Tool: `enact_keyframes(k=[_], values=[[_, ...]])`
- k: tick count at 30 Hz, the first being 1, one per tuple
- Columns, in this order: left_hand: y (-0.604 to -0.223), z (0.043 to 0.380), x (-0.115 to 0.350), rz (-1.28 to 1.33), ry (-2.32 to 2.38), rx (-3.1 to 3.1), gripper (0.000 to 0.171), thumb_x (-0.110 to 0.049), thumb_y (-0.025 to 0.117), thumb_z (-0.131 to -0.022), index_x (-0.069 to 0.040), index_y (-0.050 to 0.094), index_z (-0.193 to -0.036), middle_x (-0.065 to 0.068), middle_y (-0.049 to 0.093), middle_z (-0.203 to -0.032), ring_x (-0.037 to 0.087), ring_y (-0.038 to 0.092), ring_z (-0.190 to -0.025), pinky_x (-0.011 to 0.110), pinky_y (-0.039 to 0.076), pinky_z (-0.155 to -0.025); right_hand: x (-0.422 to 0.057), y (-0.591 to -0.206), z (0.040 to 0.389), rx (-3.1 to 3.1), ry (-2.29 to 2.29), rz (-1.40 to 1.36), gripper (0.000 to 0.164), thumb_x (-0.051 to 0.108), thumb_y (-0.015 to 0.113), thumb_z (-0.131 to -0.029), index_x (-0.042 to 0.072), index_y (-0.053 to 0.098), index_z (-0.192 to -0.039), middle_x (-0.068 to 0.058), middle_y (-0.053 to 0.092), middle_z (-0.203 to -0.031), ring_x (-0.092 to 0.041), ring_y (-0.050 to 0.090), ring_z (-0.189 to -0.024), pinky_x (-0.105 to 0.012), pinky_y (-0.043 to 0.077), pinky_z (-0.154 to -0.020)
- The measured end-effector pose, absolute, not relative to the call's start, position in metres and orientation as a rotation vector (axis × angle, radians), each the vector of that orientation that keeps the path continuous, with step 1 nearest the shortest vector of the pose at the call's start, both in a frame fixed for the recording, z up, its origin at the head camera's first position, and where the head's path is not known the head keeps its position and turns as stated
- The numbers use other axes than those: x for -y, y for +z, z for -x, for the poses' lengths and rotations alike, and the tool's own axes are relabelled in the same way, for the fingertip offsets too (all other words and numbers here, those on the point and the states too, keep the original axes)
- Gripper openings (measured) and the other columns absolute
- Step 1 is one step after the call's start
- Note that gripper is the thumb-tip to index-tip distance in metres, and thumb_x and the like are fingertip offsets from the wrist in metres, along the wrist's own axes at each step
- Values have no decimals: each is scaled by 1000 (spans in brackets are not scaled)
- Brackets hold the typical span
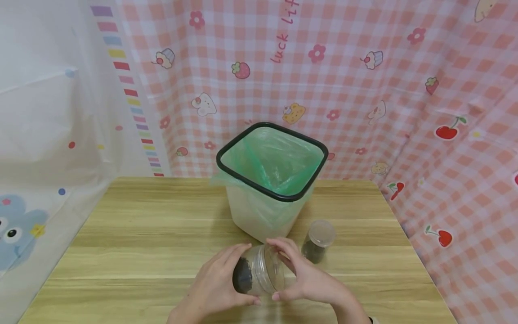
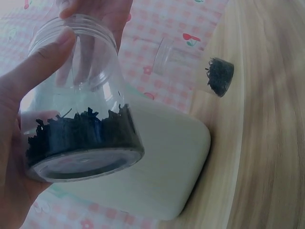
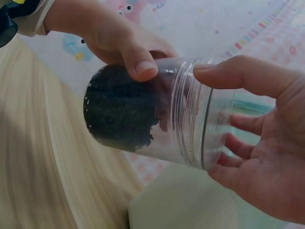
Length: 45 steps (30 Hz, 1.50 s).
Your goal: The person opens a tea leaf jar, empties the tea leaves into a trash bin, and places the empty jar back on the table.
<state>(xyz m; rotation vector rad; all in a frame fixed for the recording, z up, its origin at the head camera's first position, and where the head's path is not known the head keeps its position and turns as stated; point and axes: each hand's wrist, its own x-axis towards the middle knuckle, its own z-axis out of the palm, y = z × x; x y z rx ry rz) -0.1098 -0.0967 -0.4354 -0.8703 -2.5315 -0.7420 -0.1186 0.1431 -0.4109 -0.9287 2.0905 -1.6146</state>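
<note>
A clear jar [image 1: 256,272] with dark, shredded bits that look like dry tea leaves [image 3: 121,109] lies tipped on its side between the hands, mouth end to the right. My left hand [image 1: 218,283] grips the jar's body, thumb on the near side and fingers on the far side. Around the clear lid [image 3: 219,124] at the threaded neck, my right hand [image 1: 301,276] curls its thumb and fingers. The leaves fill the bottom end of the jar [image 2: 81,138]. Just right of the hands, a second, smaller clear jar [image 1: 319,238] stands upright with similar dark bits in its lower part.
Behind the hands stands a white bin [image 1: 251,211] with a black rim [image 1: 265,188] and a green plastic liner [image 1: 279,157]. All stand on a wood-grain table [image 1: 162,225]. A pink checked cloth [image 1: 259,94] hangs behind and to the right, a white printed one at left.
</note>
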Motion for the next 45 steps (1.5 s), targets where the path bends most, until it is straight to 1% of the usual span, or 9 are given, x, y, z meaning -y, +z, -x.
enact_keyframes(k=[5,9,14,22,27,30,35,38,45], values=[[-435,109,97,864,-789,2560,99,-72,72,-54,-13,49,-129,1,57,-122,18,56,-110,39,50,-86,-146,-412,120,-2028,-1628,980,92,7,77,-73,16,21,-146,-7,17,-145,-19,19,-136,-25,18,-112],[-435,109,98,868,-829,2580,99,-73,72,-55,-12,49,-130,2,57,-122,18,56,-110,40,50,-86,-147,-415,122,-1980,-1648,1088,93,1,75,-73,13,19,-146,-11,14,-145,-17,18,-136,-25,16,-112],[-435,109,99,872,-862,2581,98,-72,71,-56,-12,49,-130,1,57,-123,19,56,-110,40,50,-86,-149,-415,123,-1989,-1628,1140,91,3,74,-74,11,18,-146,-10,13,-145,-17,17,-136,-27,18,-112],[-433,110,105,827,-859,2576,96,-73,69,-58,-14,49,-131,1,56,-125,20,57,-109,40,51,-85,-153,-413,121,-2105,-1523,1013,93,7,76,-72,17,20,-146,-4,15,-146,-21,18,-135,-40,20,-111],[-434,110,111,751,-840,2613,98,-74,69,-56,-14,51,-131,2,57,-123,21,57,-109,41,51,-84,-155,-413,120,-2244,-1444,947,92,11,77,-70,21,25,-145,-9,17,-146,-29,21,-133,-50,22,-109],[-435,109,116,685,-837,2644,99,-75,69,-55,-13,52,-130,2,58,-123,21,57,-109,41,51,-83,-156,-414,119,-2310,-1398,870,92,12,78,-69,24,28,-144,-12,17,-146,-33,22,-132,-58,26,-102],[-437,108,124,602,-842,2670,100,-75,71,-53,-13,53,-129,1,58,-122,21,57,-109,42,51,-84,-155,-415,117,-2424,-1284,778,92,13,80,-64,28,34,-142,-10,24,-144,-31,27,-130,-53,34,-97],[-437,108,125,582,-850,2681,100,-73,72,-52,-13,53,-130,0,58,-121,20,57,-108,42,51,-83,-153,-416,115,-2483,-1215,756,92,13,80,-62,25,36,-142,-10,27,-143,-30,27,-130,-50,36,-96],[-436,108,126,566,-858,2697,100,-73,73,-52,-13,53,-130,0,58,-122,21,57,-109,42,50,-84,-151,-423,114,-2545,-1164,734,91,14,80,-61,16,38,-142,-12,31,-141,-33,23,-129,-59,36,-93]])
